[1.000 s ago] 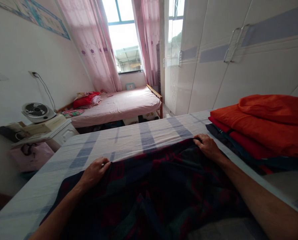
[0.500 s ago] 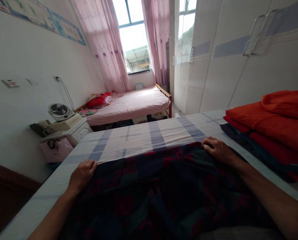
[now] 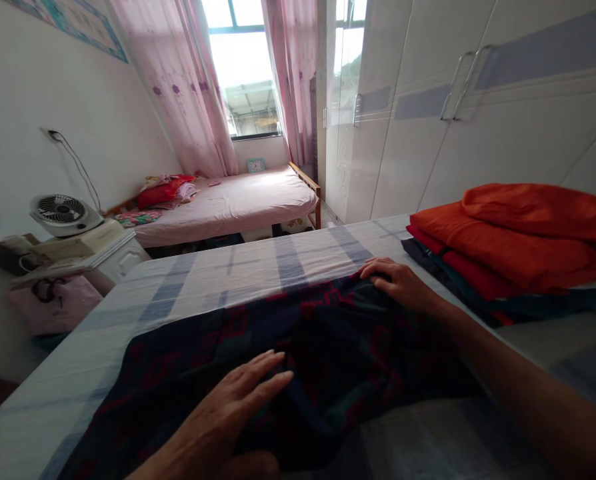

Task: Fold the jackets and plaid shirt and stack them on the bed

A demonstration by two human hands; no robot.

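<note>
A dark navy garment (image 3: pixel 193 353) with red and green patches lies spread and rumpled across the striped sheet before me; I cannot make out its exact kind. My right hand (image 3: pixel 398 283) is at its far right corner, fingers and thumb closed on the cloth edge. Over the garment's middle is my left hand (image 3: pixel 233 400), its fingers stretched out and holding nothing. The left hand hides part of the cloth beneath it.
Folded clothes (image 3: pixel 508 233), orange on top, are stacked on the bed's right side. The striped sheet (image 3: pixel 248 267) covers the near bed. Beyond stand a pink bed (image 3: pixel 248 200) and a white wardrobe (image 3: pixel 428 160). A small fan (image 3: pixel 63 210) sits at left.
My left hand has let go of the garment's far left edge and come back toward its middle, opening. My right hand stays at the far right corner. The view has turned right.
</note>
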